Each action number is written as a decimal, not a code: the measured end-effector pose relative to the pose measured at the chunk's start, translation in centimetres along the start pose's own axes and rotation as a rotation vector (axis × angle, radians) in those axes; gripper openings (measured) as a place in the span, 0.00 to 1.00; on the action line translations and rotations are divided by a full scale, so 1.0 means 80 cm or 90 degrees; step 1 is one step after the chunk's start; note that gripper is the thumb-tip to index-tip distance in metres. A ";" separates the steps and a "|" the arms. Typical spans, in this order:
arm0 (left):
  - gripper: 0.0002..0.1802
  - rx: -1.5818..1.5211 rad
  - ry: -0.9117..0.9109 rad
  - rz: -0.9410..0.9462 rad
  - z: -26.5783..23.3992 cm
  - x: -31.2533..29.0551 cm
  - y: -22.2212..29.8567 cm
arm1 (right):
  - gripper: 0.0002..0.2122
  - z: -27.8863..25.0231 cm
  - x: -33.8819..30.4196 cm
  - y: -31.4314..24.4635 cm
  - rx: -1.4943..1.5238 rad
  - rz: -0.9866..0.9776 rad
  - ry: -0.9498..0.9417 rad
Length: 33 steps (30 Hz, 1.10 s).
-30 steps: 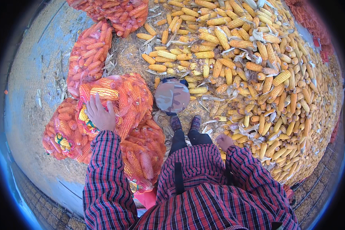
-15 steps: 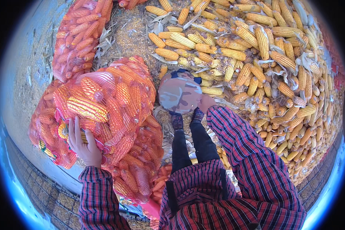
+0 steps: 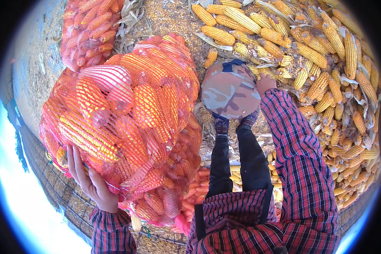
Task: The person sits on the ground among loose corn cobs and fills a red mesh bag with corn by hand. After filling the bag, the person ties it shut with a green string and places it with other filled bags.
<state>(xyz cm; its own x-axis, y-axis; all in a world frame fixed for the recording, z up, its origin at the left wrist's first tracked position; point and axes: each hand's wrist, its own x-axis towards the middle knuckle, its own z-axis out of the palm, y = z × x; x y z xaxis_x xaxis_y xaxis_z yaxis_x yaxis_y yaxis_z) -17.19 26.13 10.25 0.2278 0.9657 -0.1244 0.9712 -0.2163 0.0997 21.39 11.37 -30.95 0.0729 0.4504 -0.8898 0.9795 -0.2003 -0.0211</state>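
Red mesh corn sack bulges forward-right of your nearer left hand, fingers extended, thumb apart; right hand by camouflage cushion, grip unclear.

Our left fingers at the near edge of a cob-filled sack, another sack farther ahead of them, a seat just left of our right fingers, loose cobs ahead and right of these

Readable text: none | mesh bag at the left hand: no legible lettering | round camouflage pad beside the right hand: no legible lettering | checked sleeve behind the right hand: no legible labels or numbers
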 end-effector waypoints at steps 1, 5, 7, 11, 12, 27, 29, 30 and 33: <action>0.28 -0.014 0.006 0.007 0.001 0.000 0.000 | 0.12 0.005 -0.011 -0.001 -0.010 -0.024 0.014; 0.28 0.004 0.014 0.012 0.000 0.000 -0.001 | 0.18 0.018 -0.111 -0.019 0.000 -0.167 0.011; 0.28 0.047 0.024 0.008 0.000 0.000 -0.002 | 0.17 0.022 -0.180 -0.048 0.144 -0.239 0.072; 0.29 0.104 0.046 -0.010 0.003 -0.002 -0.003 | 0.19 0.017 -0.295 -0.085 0.146 -0.332 0.019; 0.29 0.107 0.053 -0.022 0.005 -0.002 -0.002 | 0.19 0.013 -0.314 -0.085 0.164 -0.282 0.033; 0.29 0.002 0.178 -0.020 -0.007 -0.028 0.034 | 0.26 -0.050 -0.549 0.008 0.196 -0.075 0.129; 0.28 -0.135 0.169 0.030 -0.019 -0.073 0.069 | 0.27 -0.051 -0.563 0.032 0.309 -0.054 0.171; 0.27 -0.224 0.174 0.043 -0.025 -0.111 0.088 | 0.26 -0.050 -0.568 0.040 0.322 -0.048 0.174; 0.21 -0.366 0.002 0.023 -0.035 -0.251 0.118 | 0.25 -0.041 -0.568 0.054 0.227 -0.114 0.235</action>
<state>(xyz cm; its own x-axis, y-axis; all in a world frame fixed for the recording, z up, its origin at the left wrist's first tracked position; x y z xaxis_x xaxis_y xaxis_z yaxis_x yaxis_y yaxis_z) -12.79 5.06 16.44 0.2597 0.9597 -0.1078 0.7682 -0.1376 0.6253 22.89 -7.10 10.91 0.0355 0.7675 -0.6401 0.8632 -0.3464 -0.3674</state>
